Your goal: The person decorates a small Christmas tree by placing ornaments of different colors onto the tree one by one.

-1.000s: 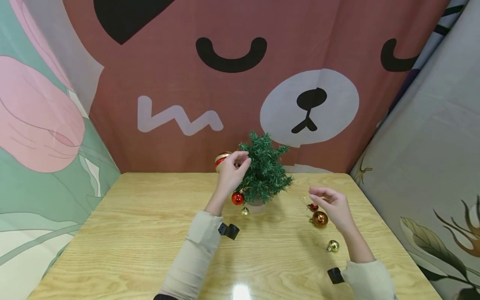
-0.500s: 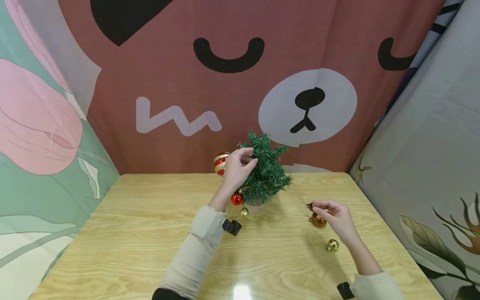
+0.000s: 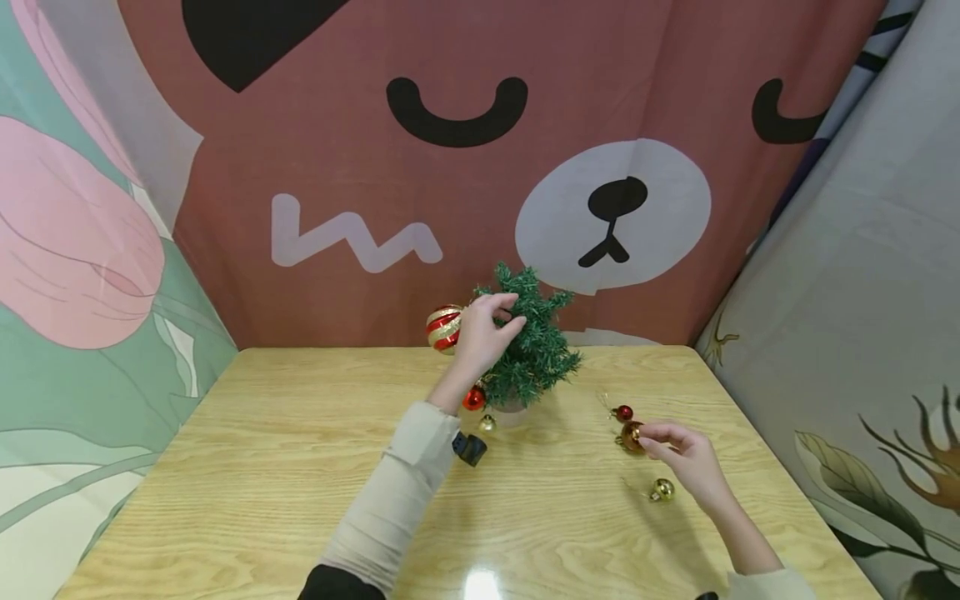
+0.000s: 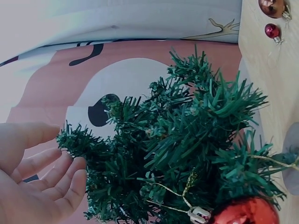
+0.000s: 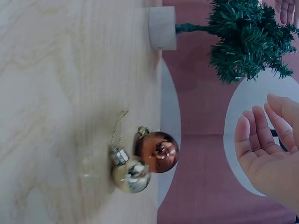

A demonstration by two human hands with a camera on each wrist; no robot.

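A small green Christmas tree (image 3: 536, 342) stands in a pale pot at the back of the table. My left hand (image 3: 480, 333) is at its upper left side, thumb and loosely bent fingers close about a branch tip (image 4: 77, 142); no ornament shows between them. On that side are a red-and-gold striped ball (image 3: 442, 325), a shiny red ball (image 3: 473, 398) and a small gold ball (image 3: 487, 422). My right hand (image 3: 690, 462) hovers with relaxed fingers above the copper ball (image 3: 628, 437), holding nothing; the right wrist view shows them apart.
To the right of the tree lie a small dark red ball (image 3: 624, 412) and, nearer the front, a gold ball (image 3: 663, 489) with a thread loop. A bear-printed curtain (image 3: 337, 300) hangs behind the wooden table (image 3: 300, 450), with further curtains at both sides.
My left hand has shifted right, closer into the tree, uncovering more of the striped ball. The right hand has moved down and toward the front, from near the dark red ball to the copper ball.
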